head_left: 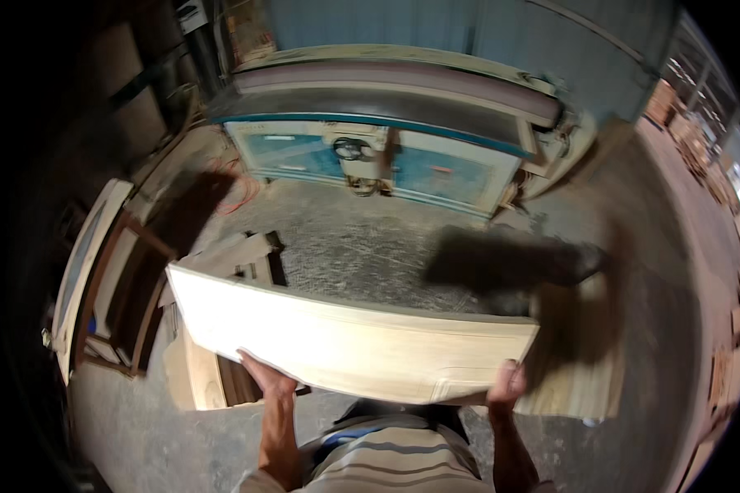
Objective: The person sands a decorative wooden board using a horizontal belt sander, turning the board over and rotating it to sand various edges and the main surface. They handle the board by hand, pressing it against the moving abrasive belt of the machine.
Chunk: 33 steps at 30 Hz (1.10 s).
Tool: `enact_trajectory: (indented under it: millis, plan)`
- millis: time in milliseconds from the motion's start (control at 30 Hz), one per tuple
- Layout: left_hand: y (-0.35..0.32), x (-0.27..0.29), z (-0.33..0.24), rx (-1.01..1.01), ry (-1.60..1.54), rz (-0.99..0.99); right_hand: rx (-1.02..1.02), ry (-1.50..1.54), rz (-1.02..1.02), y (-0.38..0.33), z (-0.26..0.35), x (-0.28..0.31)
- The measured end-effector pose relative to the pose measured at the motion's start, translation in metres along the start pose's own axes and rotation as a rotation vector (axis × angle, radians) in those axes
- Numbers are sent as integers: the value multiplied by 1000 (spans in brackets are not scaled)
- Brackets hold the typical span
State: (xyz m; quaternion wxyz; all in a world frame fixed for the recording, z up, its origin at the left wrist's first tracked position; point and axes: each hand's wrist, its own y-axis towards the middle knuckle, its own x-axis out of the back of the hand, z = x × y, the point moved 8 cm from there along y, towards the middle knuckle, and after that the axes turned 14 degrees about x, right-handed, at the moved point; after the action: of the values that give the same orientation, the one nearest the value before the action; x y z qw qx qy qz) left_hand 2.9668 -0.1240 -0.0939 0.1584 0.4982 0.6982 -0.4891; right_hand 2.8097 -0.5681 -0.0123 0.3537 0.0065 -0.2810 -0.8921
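Item: pale wooden panel (345, 341), long, flat and rectangular, with a routed profile near its lower edge. Location: held in the air at about waist height in front of the person, above the concrete floor (362, 238), tilted so its left end sits higher. Handling, by judgement: stiff, moderately heavy, smooth-faced and prone to slip; the edges and corners look liable to denting, so the two-point hold along the near long edge suits it. Left hand (267, 380): fingers wrapped on the near edge left of centre, clamped. Right hand (507, 384): fingers closed on the near edge by the right corner. Nearby: blue-fronted sanding machine (378, 156) beyond; stacked door frames (127, 287) at left.
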Motion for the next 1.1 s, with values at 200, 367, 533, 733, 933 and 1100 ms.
enact_trajectory:
  millis: [200, 367, 533, 733, 933, 1100]
  plan:
    - [98, -122, -9, -139, 239, -59, -148, -256, -52, 51, -86, -18]
    - [177, -182, 5, -7, 8, 56, -210, -207, -105, 131, -127, -77]
    - [259, -231, 13, -194, 74, 119, -70, -392, 45, 230, -213, -112]
    - [302, -317, 9, -115, 190, 121, -204, -9, 174, 365, -172, -199]
    - [418, -362, 16, -58, 387, 187, -266, 85, 211, 415, -193, -236]
    - [500, -336, -9, -33, 384, 291, -201, -18, 68, 430, -129, -256]
